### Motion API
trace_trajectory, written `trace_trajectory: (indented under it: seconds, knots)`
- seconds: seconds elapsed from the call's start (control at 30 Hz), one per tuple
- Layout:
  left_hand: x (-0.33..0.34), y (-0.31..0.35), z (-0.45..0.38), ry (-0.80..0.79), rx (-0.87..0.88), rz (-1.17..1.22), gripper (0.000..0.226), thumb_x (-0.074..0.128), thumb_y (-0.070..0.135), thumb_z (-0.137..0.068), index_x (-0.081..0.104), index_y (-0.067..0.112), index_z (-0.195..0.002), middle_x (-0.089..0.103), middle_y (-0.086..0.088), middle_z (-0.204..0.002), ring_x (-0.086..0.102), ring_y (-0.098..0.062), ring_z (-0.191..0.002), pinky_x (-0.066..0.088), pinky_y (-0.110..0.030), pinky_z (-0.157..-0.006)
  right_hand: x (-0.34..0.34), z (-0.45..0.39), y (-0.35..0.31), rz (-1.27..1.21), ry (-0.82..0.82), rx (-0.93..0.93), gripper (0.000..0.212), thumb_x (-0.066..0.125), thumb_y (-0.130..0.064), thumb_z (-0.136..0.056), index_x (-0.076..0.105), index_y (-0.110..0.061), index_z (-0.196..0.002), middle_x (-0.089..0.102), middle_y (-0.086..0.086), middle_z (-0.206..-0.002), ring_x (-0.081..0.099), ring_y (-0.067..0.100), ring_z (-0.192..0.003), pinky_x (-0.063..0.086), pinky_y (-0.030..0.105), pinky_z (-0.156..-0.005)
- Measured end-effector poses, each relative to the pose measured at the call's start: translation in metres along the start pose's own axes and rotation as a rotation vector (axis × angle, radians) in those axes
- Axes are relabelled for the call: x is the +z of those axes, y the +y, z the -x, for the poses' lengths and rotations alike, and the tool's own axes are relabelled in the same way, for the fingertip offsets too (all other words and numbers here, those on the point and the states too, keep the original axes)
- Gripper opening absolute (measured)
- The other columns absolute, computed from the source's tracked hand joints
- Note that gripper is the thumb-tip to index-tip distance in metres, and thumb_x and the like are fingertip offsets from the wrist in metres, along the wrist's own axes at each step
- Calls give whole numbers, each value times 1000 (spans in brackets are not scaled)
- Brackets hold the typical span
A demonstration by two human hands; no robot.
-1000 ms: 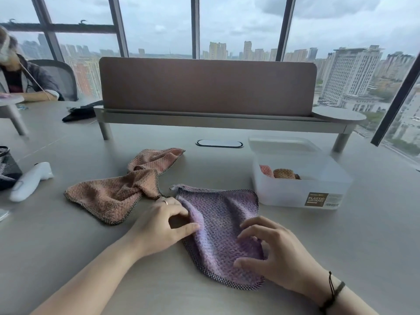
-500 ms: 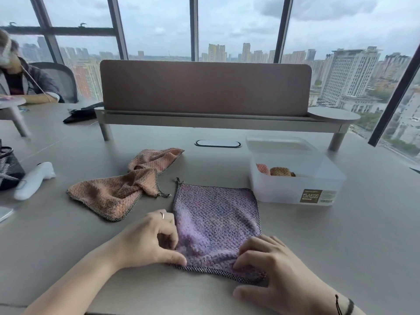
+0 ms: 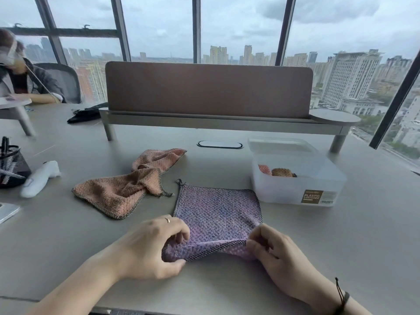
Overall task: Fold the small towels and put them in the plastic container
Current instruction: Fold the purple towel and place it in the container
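A wide grey table [image 3: 341, 246] fills the lower frame. At centre lies a purple towel [image 3: 218, 210], spread mostly flat; just to its left sits a crumpled pink towel [image 3: 127, 187]. To the right stands a clear plastic container [image 3: 297, 185], its lid [image 3: 281, 145] lying behind it. At the left edge are a white handheld device [image 3: 39, 178] and a mesh pen holder [image 3: 12, 165]. A raised shelf with a brown divider panel [image 3: 209, 92] stands across the upper middle.

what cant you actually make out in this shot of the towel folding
Head view, the only one:
- Inside the plastic container: frosted walls blur the contents; how many towels, and whether folded, is unclear.
- Purple towel: both hands, left and right, cover its near corners.
- Small print on the container's label: too small.
- Peach towel: bunched, underside hidden.
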State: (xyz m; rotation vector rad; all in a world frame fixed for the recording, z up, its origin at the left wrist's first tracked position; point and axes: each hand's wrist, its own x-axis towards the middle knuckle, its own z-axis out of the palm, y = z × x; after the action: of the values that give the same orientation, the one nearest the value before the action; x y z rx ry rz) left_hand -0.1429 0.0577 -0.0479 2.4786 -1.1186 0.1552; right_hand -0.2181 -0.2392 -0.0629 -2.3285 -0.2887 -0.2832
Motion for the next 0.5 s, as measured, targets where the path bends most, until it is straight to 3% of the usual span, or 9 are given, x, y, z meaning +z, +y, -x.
trace_trajectory:
  seconds: [0.17, 0.27, 0.33, 0.4, 0.43, 0.5]
  knots:
    - [8, -8, -5, 125, -79, -86, 42, 64, 19, -76, 47, 40, -108, 64, 16, -86, 63, -1, -78, 52, -25, -72, 2, -10, 5, -181, 43, 138, 13, 68, -22, -91, 62, -26, -80, 55, -6, -54, 40, 5, -50, 35, 29, -52]
    - [12, -17, -7, 172, -139, -62, 53, 66, 7, -75, 43, 40, -109, 62, 18, -91, 57, 11, -75, 45, -16, -71, 2, -14, 6, -236, 7, 144, 11, 72, -29, -88, 61, -31, -89, 49, -4, -53, 35, 8, -50, 31, 28, -53]
    - [12, -23, -9, 167, -146, -47, 52, 63, 7, -76, 42, 43, -108, 60, 22, -94, 58, 10, -84, 46, -17, -77, -1, -13, 4, -174, -106, 131, 36, 78, -50, -74, 58, -40, -102, 52, -8, -60, 41, 5, -55, 37, 24, -57]
    - [10, -27, -10, 151, -150, -4, 49, 61, 5, -79, 46, 43, -106, 59, 24, -94, 59, 9, -91, 45, -15, -80, -4, -10, 3, 7, -219, 118, 70, 81, -65, -55, 52, -48, -117, 58, -18, -77, 53, -1, -73, 44, 17, -72]
    - [8, -29, -10, 150, -149, 25, 47, 61, 2, -80, 49, 42, -103, 60, 24, -93, 58, 10, -90, 43, -12, -79, -5, -9, 2, 90, -245, 96, 76, 80, -65, -53, 50, -50, -121, 58, -26, -85, 55, -6, -84, 44, 12, -80]
    - [4, -31, -11, 143, -147, 71, 43, 63, -3, -82, 57, 38, -96, 63, 23, -87, 58, 10, -85, 42, -8, -75, -6, -10, 2, 137, -203, 44, 61, 79, -51, -63, 52, -52, -118, 59, -33, -87, 56, -8, -87, 43, 8, -79]
